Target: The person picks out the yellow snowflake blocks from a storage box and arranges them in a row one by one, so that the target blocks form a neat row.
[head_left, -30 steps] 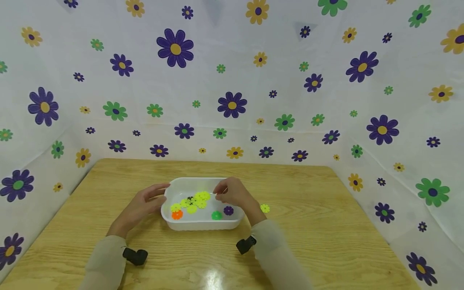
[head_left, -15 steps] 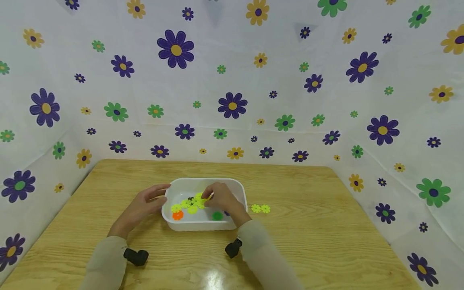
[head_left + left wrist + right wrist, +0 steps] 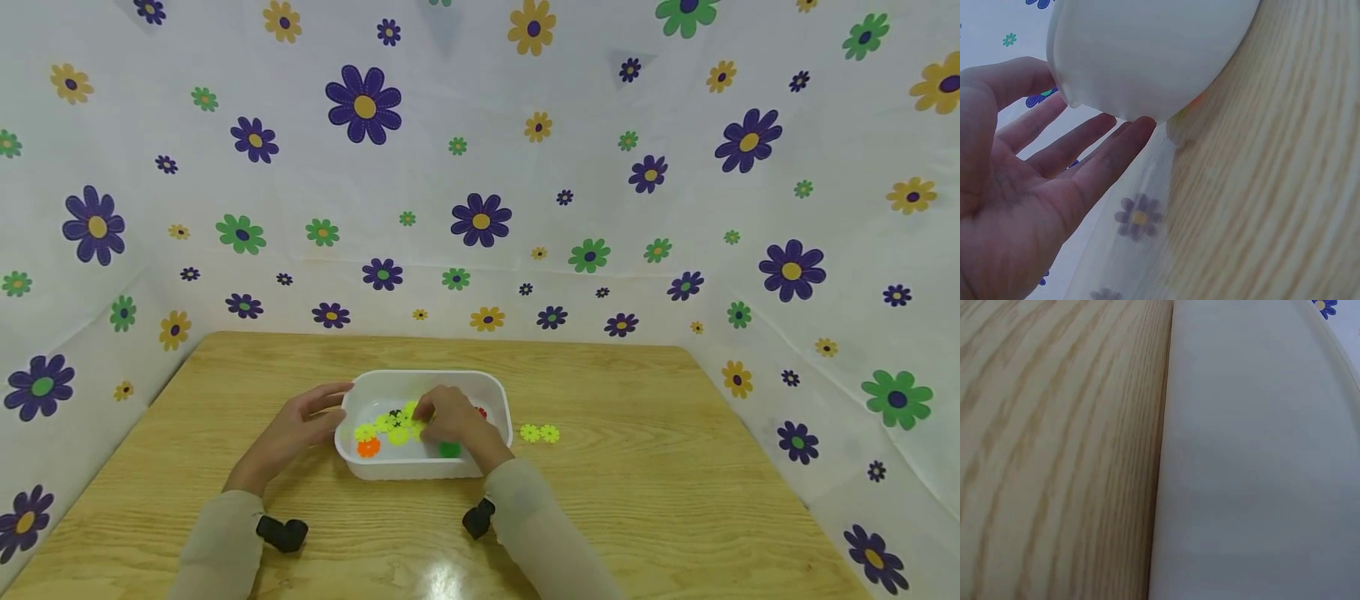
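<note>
A white plastic tray (image 3: 405, 472) holds flower-shaped plastic discs. Several yellow discs (image 3: 397, 436) lie grouped with a dark one (image 3: 395, 414). An orange disc (image 3: 368, 447), a green disc (image 3: 449, 450) and a partly hidden red disc (image 3: 482, 412) lie around them. My left hand (image 3: 296, 425) rests its extended fingers against the tray's left end; the left wrist view shows the fingertips at the outer wall (image 3: 1147, 62). Inside the tray, my right hand (image 3: 453, 417) reaches down at the yellow discs with bent fingers. Its fingertips are hidden, so I cannot tell whether they pinch a disc.
Two yellow discs (image 3: 540, 433) lie side by side on the wooden table (image 3: 637, 500), just right of the tray. A white flower-printed cloth (image 3: 420, 183) surrounds the table at the back and sides. Black wrist cameras (image 3: 282, 534) sit on both sleeves.
My right hand has moved from the tray's right side leftward to the yellow discs. A second yellow disc now shows on the table, and the red disc has come into view. My left hand stays put.
</note>
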The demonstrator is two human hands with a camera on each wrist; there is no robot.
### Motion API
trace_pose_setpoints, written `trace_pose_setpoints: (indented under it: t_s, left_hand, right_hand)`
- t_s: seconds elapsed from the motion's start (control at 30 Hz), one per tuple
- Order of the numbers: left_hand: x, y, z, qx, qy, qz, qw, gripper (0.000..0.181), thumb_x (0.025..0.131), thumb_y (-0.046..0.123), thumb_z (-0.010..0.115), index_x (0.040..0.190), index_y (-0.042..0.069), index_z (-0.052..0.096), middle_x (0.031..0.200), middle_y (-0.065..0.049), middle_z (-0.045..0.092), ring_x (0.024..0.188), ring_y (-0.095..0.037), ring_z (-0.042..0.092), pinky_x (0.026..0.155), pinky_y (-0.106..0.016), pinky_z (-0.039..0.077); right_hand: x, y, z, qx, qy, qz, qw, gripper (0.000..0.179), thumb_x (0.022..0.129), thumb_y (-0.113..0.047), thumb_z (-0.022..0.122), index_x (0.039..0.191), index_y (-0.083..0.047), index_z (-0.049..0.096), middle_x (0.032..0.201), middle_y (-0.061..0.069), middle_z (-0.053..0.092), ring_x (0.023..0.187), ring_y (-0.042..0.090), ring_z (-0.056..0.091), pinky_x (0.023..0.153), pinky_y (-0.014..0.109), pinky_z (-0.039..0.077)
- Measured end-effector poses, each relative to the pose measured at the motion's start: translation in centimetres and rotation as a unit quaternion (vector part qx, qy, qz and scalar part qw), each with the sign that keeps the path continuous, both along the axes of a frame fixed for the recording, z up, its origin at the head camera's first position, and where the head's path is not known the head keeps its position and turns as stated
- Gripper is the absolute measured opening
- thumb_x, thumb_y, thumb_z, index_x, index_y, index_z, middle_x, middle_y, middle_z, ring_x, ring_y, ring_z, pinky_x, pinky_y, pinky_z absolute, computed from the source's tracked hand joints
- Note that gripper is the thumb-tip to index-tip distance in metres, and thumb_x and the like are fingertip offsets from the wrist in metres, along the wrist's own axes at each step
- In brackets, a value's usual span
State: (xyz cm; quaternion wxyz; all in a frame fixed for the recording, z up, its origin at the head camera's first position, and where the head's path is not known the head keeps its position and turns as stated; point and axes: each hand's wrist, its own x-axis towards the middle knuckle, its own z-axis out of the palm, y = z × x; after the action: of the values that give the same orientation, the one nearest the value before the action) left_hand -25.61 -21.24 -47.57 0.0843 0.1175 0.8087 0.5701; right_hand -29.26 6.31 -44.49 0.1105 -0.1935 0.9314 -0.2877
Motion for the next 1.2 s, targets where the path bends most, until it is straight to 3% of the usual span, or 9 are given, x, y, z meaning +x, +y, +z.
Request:
trace_pose_setpoints:
  t_s: [0.4, 0.67, 0.9, 1.1, 1.2]
  left_hand:
    - [0.2, 0.0, 0.0, 0.008, -0.005, 0.003, 1.0000, 0.057, 0.105, 0.030, 0.060, 0.157, 0.016, 0.042, 0.165, -0.020, 0.036, 0.146, -0.049, 0.043, 0.108, -0.050, 0.055]
    - [0.1, -0.1, -0.1, 0.011, -0.006, 0.000, 0.9999, 0.057, 0.105, 0.031, 0.060, 0.157, 0.017, 0.042, 0.166, -0.019, 0.036, 0.147, -0.049, 0.042, 0.109, -0.051, 0.054]
    - [0.1, -0.1, 0.1, 0.003, -0.008, 0.003, 1.0000, 0.058, 0.105, 0.032, 0.060, 0.157, 0.018, 0.042, 0.166, -0.019, 0.036, 0.146, -0.048, 0.043, 0.109, -0.052, 0.053]
    - [0.1, -0.1, 0.0, 0.005, -0.007, 0.001, 1.0000, 0.057, 0.105, 0.031, 0.060, 0.157, 0.017, 0.042, 0.165, -0.020, 0.036, 0.146, -0.048, 0.043, 0.109, -0.051, 0.054]
    - [0.1, -0.1, 0.1, 0.006, -0.009, 0.001, 0.9999, 0.057, 0.105, 0.032, 0.060, 0.157, 0.018, 0.042, 0.165, -0.020, 0.037, 0.146, -0.048, 0.044, 0.109, -0.051, 0.054]
  right_hand:
    - [0.5, 0.5, 0.9, -0.025, -0.011, 0.022, 0.9994, 0.009, 0.084, -0.003, 0.083, 0.085, -0.009, 0.077, 0.080, -0.001, 0.068, 0.075, 0.009, 0.057, 0.069, 0.021, 0.049]
    - [1.1, 1.9, 2.4, -0.075, -0.050, 0.005, 0.9959, 0.004, 0.090, -0.006, 0.078, 0.093, -0.007, 0.076, 0.085, 0.003, 0.071, 0.071, 0.013, 0.065, 0.067, 0.026, 0.061]
    - [1.5, 4.2, 4.1, -0.106, -0.031, 0.019, 0.9937, 0.004, 0.091, -0.004, 0.077, 0.094, -0.001, 0.075, 0.085, 0.010, 0.074, 0.067, 0.013, 0.066, 0.073, 0.040, 0.066]
    - [1.5, 6.3, 4.8, -0.109, -0.006, 0.009, 0.9940, 0.004, 0.090, -0.004, 0.077, 0.094, -0.003, 0.075, 0.087, 0.009, 0.074, 0.068, 0.013, 0.066, 0.066, 0.027, 0.061]
    - [1.5, 7.2, 5.2, -0.107, -0.003, -0.009, 0.9943, 0.004, 0.090, -0.005, 0.077, 0.094, -0.005, 0.076, 0.089, 0.008, 0.074, 0.072, 0.020, 0.069, 0.067, 0.027, 0.060]
